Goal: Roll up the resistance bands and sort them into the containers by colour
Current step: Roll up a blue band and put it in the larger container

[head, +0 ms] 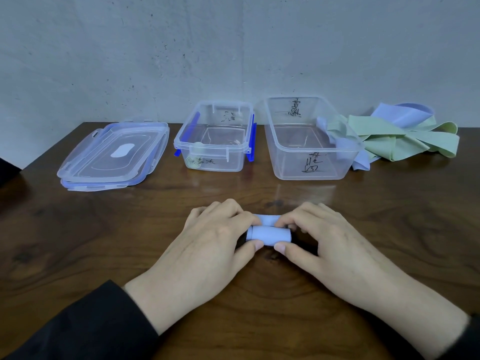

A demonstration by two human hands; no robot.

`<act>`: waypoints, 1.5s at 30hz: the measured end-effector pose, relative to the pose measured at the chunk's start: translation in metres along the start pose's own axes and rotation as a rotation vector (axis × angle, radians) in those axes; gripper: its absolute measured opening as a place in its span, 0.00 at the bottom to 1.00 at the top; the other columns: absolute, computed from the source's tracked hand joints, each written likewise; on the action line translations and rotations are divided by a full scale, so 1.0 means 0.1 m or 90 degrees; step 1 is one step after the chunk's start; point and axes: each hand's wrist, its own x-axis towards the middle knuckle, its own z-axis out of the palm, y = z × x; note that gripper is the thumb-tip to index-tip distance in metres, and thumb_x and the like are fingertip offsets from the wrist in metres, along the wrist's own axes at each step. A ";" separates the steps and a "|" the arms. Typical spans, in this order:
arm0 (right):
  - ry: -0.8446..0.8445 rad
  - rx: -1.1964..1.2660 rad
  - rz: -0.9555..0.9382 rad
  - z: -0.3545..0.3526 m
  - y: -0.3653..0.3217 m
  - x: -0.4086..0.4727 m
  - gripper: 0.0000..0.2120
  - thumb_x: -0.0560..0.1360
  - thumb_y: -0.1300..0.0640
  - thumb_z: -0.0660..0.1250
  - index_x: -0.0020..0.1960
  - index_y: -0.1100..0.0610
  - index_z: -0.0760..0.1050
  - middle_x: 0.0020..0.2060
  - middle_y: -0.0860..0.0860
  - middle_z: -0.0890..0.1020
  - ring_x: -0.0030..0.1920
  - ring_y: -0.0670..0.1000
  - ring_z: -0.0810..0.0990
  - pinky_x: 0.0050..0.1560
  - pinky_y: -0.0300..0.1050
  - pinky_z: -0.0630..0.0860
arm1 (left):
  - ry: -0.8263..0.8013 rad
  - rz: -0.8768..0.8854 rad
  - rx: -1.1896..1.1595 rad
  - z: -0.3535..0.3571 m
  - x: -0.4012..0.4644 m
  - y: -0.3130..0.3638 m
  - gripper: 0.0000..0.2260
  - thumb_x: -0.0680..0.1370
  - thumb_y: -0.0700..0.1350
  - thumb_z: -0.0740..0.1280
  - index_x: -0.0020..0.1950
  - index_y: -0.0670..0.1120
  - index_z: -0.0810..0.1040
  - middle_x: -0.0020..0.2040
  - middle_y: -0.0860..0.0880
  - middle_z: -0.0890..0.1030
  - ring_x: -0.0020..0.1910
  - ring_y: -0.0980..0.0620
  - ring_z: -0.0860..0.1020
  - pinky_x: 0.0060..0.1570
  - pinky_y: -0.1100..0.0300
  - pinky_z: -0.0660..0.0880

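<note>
Both hands on a pale blue roll, near centre of the worktop

The dark wooden worktop [78, 242] spans the view; far right, a loose heap of green and blue bands [394, 136] sprawls beside the big clear container [311, 165], with the smaller blue-clipped container [215, 162] to its left and two stacked lids [109, 157] far left. Up close, the left hand [207, 242] and right hand [327, 245] pinch the rolled blue band [267, 233] by its ends, thumbs on the near side, fingers curled over the far side.
</note>
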 end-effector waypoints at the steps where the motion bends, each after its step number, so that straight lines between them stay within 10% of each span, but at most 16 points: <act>1: 0.003 -0.001 0.003 0.00 0.00 0.00 0.11 0.75 0.37 0.61 0.55 0.37 0.74 0.46 0.36 0.72 0.54 0.41 0.71 0.57 0.42 0.70 | 0.001 -0.001 0.000 0.01 0.00 0.00 0.15 0.79 0.60 0.58 0.63 0.60 0.73 0.52 0.61 0.69 0.52 0.60 0.69 0.62 0.59 0.63; 19: 0.134 0.000 0.016 0.11 -0.02 0.13 0.13 0.77 0.44 0.60 0.55 0.45 0.80 0.47 0.39 0.74 0.50 0.45 0.73 0.54 0.50 0.74 | 0.080 0.006 -0.053 0.08 0.19 -0.03 0.07 0.80 0.55 0.59 0.55 0.59 0.74 0.51 0.61 0.71 0.52 0.58 0.72 0.57 0.54 0.68; 31: 0.113 0.192 0.035 0.07 0.11 0.29 0.13 0.76 0.48 0.69 0.60 0.44 0.77 0.50 0.38 0.80 0.55 0.42 0.78 0.56 0.49 0.76 | 0.151 0.025 -0.202 0.05 0.40 0.04 0.21 0.78 0.48 0.69 0.71 0.54 0.71 0.60 0.58 0.77 0.61 0.62 0.72 0.62 0.68 0.67; 45: 0.098 0.295 0.110 0.06 0.17 0.28 0.15 0.72 0.46 0.71 0.58 0.44 0.77 0.53 0.38 0.83 0.58 0.34 0.78 0.62 0.42 0.76 | 0.106 0.142 -0.030 0.18 0.45 0.14 0.21 0.80 0.47 0.56 0.74 0.49 0.69 0.74 0.56 0.68 0.72 0.58 0.66 0.68 0.57 0.65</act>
